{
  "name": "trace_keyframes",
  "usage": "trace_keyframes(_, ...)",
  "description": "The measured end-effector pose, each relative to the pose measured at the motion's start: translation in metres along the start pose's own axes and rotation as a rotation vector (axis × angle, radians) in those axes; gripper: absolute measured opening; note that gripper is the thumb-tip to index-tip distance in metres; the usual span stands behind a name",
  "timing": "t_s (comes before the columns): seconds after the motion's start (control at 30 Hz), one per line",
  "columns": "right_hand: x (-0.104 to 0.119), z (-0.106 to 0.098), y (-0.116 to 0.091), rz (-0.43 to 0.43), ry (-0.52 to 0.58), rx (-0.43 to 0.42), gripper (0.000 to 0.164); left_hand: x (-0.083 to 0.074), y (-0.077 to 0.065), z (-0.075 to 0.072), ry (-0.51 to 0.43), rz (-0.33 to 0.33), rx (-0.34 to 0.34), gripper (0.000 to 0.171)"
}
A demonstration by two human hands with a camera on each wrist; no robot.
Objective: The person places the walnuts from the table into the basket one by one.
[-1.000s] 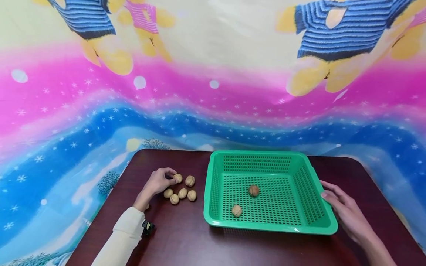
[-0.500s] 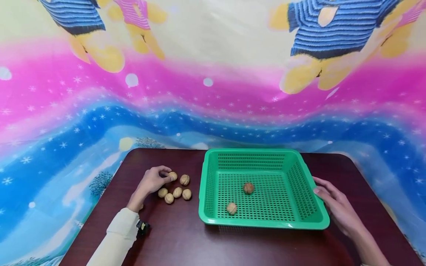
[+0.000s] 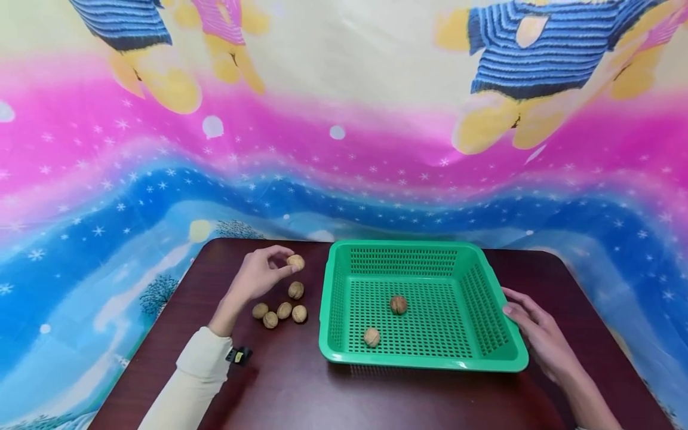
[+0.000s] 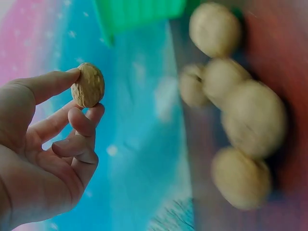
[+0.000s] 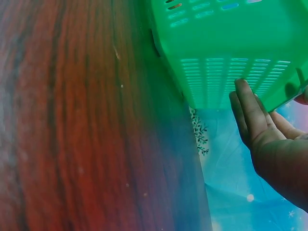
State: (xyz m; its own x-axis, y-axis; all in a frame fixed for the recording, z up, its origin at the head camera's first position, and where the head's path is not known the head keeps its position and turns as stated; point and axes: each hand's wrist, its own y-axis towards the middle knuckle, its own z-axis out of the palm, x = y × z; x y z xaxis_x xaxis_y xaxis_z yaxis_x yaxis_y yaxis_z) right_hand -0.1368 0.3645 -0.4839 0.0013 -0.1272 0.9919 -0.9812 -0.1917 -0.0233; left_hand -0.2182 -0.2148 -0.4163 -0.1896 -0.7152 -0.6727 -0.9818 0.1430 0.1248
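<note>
My left hand (image 3: 260, 272) pinches a tan walnut (image 4: 88, 85) between thumb and fingertips, raised over the back left of the table. Several more walnuts (image 3: 284, 310) lie grouped on the table just in front of that hand; the left wrist view shows them blurred. To the right sits a green slotted plastic basket (image 3: 419, 363). On its mesh floor rest two walnuts, a darker one (image 3: 398, 304) near the middle and a paler one (image 3: 371, 337) toward the front left. My right hand (image 3: 543, 337) holds the basket's right rim, thumb at the rim and fingers against the outer wall (image 5: 231, 82).
The dark reddish-brown table (image 3: 376, 400) has its back edge just behind the basket. A printed cloth (image 3: 344, 179) with bears and snowflakes hangs behind it. A small black device (image 3: 239, 356) is on my left wrist at the cream sleeve (image 3: 188, 376).
My left hand has lifted the walnut off the table, moving up and slightly right, away from the others. The right hand stays on the basket's rim. The head view has shifted a little.
</note>
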Motion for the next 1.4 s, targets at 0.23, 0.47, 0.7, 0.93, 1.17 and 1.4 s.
trace_keyframes(0.23, -0.003, -0.005, -0.002, -0.01, 0.019, 0.005, 0.052, -0.043, 0.009, 0.017, -0.068, 0.065, 0.016, 0.036)
trace_keyframes(0.47, -0.003, -0.002, 0.0, -0.005, 0.036, 0.019, 0.051, -0.071, 0.014, 0.035, -0.114, 0.124, 0.064, 0.038)
trace_keyframes(0.7, -0.001, -0.001, 0.0, 0.0, 0.004, -0.007, 0.053, -0.09, 0.023, 0.064, -0.097, 0.213, 0.134, 0.033)
trace_keyframes(0.93, -0.002, 0.0, 0.0, 0.027, -0.02, -0.025, 0.053, -0.099, 0.026, 0.096, -0.128, 0.235, 0.238, 0.031)
trace_keyframes(1.17, -0.002, 0.001, 0.0, 0.03, -0.011, -0.024, 0.053, -0.109, 0.015, 0.121, -0.07, 0.298, 0.365, 0.027)
trace_keyframes(1.4, -0.001, 0.0, 0.001, 0.068, -0.07, -0.056, 0.058, -0.116, 0.007, 0.138, 0.016, 0.38, 0.48, 0.029)
